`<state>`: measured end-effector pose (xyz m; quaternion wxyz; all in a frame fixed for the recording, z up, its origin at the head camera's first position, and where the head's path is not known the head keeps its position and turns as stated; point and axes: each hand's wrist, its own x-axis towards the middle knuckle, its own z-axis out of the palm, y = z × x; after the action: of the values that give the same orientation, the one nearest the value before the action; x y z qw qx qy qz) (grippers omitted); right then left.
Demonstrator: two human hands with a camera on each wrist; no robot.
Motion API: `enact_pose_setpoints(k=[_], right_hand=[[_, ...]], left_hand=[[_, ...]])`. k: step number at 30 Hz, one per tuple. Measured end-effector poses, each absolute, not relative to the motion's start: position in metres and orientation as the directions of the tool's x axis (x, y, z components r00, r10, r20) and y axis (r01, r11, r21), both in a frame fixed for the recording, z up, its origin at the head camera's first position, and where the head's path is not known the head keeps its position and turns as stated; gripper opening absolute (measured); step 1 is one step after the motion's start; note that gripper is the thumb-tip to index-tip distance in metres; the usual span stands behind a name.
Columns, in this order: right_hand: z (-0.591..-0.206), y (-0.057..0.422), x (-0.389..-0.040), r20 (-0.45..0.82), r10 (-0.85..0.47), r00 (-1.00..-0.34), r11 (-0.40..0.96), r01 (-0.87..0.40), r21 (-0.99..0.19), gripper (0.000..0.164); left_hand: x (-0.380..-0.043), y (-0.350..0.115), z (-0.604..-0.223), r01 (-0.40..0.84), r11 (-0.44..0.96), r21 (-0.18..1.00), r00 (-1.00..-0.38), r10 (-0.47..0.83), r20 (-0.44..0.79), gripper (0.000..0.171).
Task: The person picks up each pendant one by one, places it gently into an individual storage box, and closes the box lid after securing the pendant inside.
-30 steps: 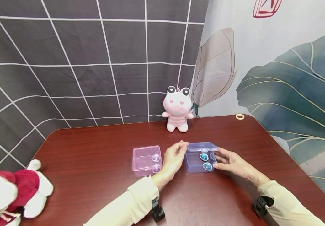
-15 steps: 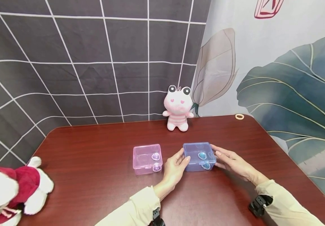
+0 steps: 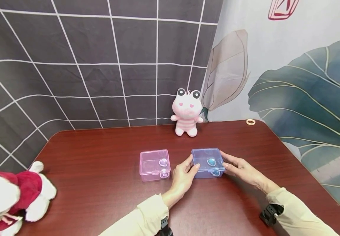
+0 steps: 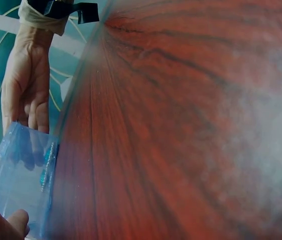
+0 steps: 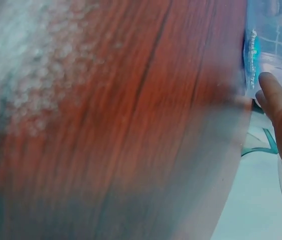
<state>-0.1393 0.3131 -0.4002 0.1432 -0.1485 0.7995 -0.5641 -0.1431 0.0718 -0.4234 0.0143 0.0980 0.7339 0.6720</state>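
A clear blue plastic box (image 3: pixel 206 156) sits on the table with its lid down. Through the lid shows a blue gem-like piece (image 3: pixel 211 162) with a beaded edge; a second blue shape appears through the front wall. My left hand (image 3: pixel 182 178) holds the box at its left side, thumb at the front corner and fingers along the side. At the opposite side my right hand (image 3: pixel 242 167) grips it, thumb by the front right corner. In the left wrist view, the right hand's fingers show partly through the blue box (image 4: pixel 18 180).
Left of my left hand stands a pink box (image 3: pixel 150 165), lid down, with a purple gem-like piece (image 3: pixel 163 163) inside. A pink-and-white frog plush (image 3: pixel 186 111) stands at the back. A ring (image 3: pixel 250 122) lies at the far right; a red-and-white plush (image 3: pixel 25 196) lies at left.
The blue box's lid, raised one second ago, has come down flat. My left hand has shifted from the lid's back edge to the box's left side, and the right thumb has settled by the front corner.
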Motion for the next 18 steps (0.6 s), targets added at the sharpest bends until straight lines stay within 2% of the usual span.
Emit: enact_pose_setpoints(k=[4,11,18], right_hand=[[-0.4005,0.3141,-0.1402,-0.047,-0.413,-0.909,0.313,-0.093,-0.945,0.063],[-0.4013,0.3151,-0.1394,-0.010,-0.429,-0.903,0.390,-0.175,-0.904,0.062],[-0.4021,0.3181,-0.1420,-0.038,-0.425,-0.904,0.338,-0.119,-0.934,0.062]], left_hand=[[-0.1442,0.0729,-0.4232,0.138,0.097,0.986,-0.979,0.161,0.122,0.051],[-0.1434,0.0753,-0.4226,0.157,0.144,0.977,-0.980,0.149,0.135,0.050],[-0.1449,0.0782,-0.4205,0.141,0.149,0.979,-0.983,0.139,0.120,0.049]])
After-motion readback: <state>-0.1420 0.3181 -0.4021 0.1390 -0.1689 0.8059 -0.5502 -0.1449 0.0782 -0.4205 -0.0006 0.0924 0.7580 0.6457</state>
